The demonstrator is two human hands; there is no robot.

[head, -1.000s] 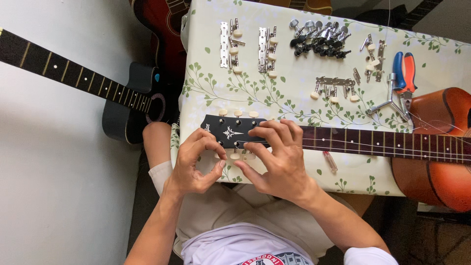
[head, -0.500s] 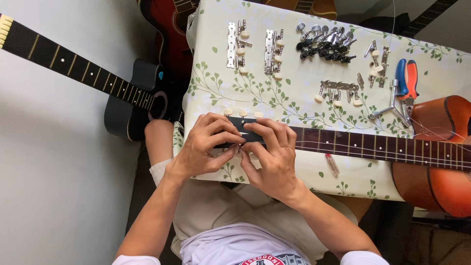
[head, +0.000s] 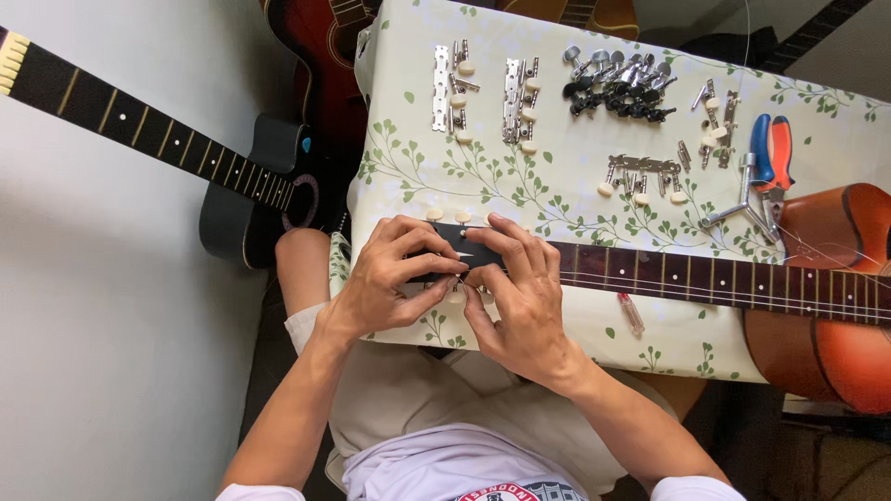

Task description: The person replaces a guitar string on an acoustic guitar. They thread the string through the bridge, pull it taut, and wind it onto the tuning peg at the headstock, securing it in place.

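Note:
An orange-brown guitar lies across the table, its dark neck running left to a black headstock with cream tuner knobs. My left hand grips the headstock's left end, fingers curled over it. My right hand covers the headstock's right part, fingertips pressed at its near edge by a cream tuning knob. Both hands hide most of the headstock.
A leaf-patterned tablecloth carries two strips of tuning machines, a pile of loose tuners, more tuner parts, red-and-blue pliers and a metal winder. A black guitar and a red guitar lean at left.
Both hands have closed in over the headstock; the left hand moved up from the near edge onto its left end. The view shifted slightly.

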